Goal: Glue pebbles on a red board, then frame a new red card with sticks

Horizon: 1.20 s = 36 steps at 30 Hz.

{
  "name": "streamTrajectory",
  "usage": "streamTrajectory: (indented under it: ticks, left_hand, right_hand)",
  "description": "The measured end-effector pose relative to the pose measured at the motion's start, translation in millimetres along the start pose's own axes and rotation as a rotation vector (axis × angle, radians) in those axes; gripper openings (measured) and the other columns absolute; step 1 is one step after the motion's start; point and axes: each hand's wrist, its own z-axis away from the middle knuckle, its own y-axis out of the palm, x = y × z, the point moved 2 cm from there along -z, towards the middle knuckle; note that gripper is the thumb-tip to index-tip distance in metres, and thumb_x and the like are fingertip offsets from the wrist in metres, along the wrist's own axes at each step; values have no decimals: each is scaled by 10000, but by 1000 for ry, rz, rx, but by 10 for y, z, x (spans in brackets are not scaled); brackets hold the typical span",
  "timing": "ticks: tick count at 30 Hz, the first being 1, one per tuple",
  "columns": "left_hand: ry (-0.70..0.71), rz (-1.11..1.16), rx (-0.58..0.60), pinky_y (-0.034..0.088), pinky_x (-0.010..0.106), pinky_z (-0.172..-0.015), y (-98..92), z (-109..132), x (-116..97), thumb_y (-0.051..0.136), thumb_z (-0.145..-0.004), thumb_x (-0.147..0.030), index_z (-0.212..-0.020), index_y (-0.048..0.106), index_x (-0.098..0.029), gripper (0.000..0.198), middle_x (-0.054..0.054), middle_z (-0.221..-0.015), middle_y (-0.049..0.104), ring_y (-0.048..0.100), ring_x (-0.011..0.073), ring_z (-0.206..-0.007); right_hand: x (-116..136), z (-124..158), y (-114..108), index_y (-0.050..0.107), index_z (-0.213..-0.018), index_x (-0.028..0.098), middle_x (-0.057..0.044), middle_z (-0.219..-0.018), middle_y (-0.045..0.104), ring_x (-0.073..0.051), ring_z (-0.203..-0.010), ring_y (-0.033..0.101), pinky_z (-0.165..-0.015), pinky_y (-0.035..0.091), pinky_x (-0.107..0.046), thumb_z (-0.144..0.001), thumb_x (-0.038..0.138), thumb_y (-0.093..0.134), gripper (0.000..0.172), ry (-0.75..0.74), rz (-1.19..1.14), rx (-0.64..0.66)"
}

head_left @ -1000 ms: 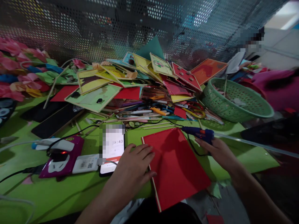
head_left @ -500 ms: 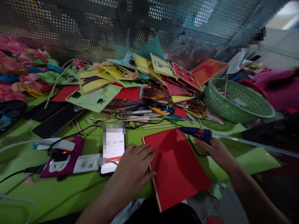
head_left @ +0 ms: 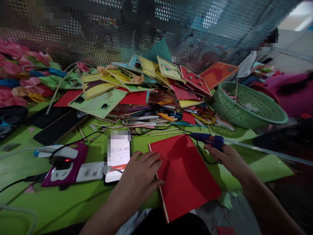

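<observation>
A red sheet of card [head_left: 187, 178] lies on the green tabletop in front of me, its near end jutting past the table edge. A thin pale wooden stick [head_left: 163, 204] runs along its left side. My left hand [head_left: 144, 168] rests flat over that left edge, fingers spread. In my right hand [head_left: 228, 158] is a blue hot glue gun [head_left: 211, 140], its nozzle pointing left at the card's far right corner. A long clear glue stick [head_left: 264, 149] sticks out of the gun's back.
Left of my hand lie a lit phone [head_left: 118, 156] and a purple power strip [head_left: 67, 164] with plugs and cables. Framed craft pictures [head_left: 100, 101] are piled at the back, with pens and scissors before them. A green basket [head_left: 249, 111] stands at the right.
My right hand has shifted the glue gun slightly to the right, its nozzle moving a little off the card's far corner. The left hand and the card have stayed put.
</observation>
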Motion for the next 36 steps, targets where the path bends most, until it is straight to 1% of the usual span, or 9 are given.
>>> streamTrajectory:
  ticks: [3, 8, 15, 18, 23, 27, 29, 32, 36]
  left_hand:
    - [-1, 3, 5, 389, 486, -1085, 4, 3, 1, 755, -921, -466, -1318, 661, -209, 482, 66, -1459, 646, 590, 281, -1352]
    - [2, -4, -3, 391, 511, -1080, 15, 8, 8, 751, -923, -471, -1327, 654, -205, 493, 66, -1461, 645, 588, 293, -1353]
    - [-5, -1, 25, 396, 530, -1085, 5, 6, -1, 746, -927, -465, -1349, 642, -196, 511, 68, -1489, 622, 572, 299, -1373]
    - [-9, 5, 25, 396, 523, -1092, 8, 6, 4, 748, -926, -464, -1347, 645, -208, 504, 67, -1483, 627, 574, 295, -1372]
    - [-3, 0, 28, 402, 517, -1093, 9, -4, 8, 744, -929, -467, -1340, 653, -209, 494, 77, -1481, 627, 578, 296, -1367]
    - [-6, 2, 29, 404, 515, -1096, 2, -6, 5, 748, -926, -460, -1348, 651, -202, 504, 76, -1484, 625, 576, 293, -1372]
    - [-6, 5, 23, 401, 508, -1098, 3, -5, 7, 747, -926, -466, -1347, 653, -208, 502, 70, -1483, 626, 575, 291, -1373]
    - [-4, -1, 16, 400, 495, -1093, 12, -2, 10, 746, -927, -468, -1337, 658, -217, 488, 67, -1478, 630, 580, 286, -1365]
    - [1, -8, 1, 394, 488, -1094, 25, 14, 11, 749, -923, -473, -1329, 659, -217, 488, 69, -1462, 644, 585, 284, -1357]
  right_hand:
    - [9, 7, 22, 554, -612, 225, 38, -511, 403, -129, -508, 356, -466, 259, -270, -782, 740, 633, 548, 38, -2, 12]
    - [21, 3, 42, 622, -710, 221, 29, -553, 466, -149, -531, 410, -480, 309, -279, -785, 684, 661, 471, 10, -29, 1]
    - [11, 5, 24, 598, -667, 224, 31, -518, 454, -147, -505, 409, -468, 300, -283, -783, 699, 649, 491, 17, -2, -26]
    - [27, 16, 36, 601, -676, 222, 31, -524, 459, -145, -506, 408, -462, 305, -279, -762, 716, 661, 505, 28, -26, -22]
    - [35, 33, 60, 531, -610, 238, 34, -517, 438, -135, -505, 383, -463, 296, -274, -777, 698, 672, 509, 11, -53, 16]
    - [-49, 15, 24, 610, -683, 221, 28, -528, 466, -147, -517, 409, -469, 300, -278, -807, 689, 654, 486, 13, -24, -19]
    - [-74, 1, 9, 623, -700, 220, 29, -526, 466, -149, -516, 410, -469, 301, -281, -813, 685, 653, 480, 7, -8, -33]
    - [-54, -8, 22, 603, -680, 225, 30, -526, 466, -148, -514, 413, -469, 311, -281, -800, 681, 657, 475, 14, -7, -26]
    - [28, 9, 87, 544, -652, 232, 37, -538, 443, -134, -521, 390, -474, 297, -272, -800, 663, 656, 469, 20, -49, 14]
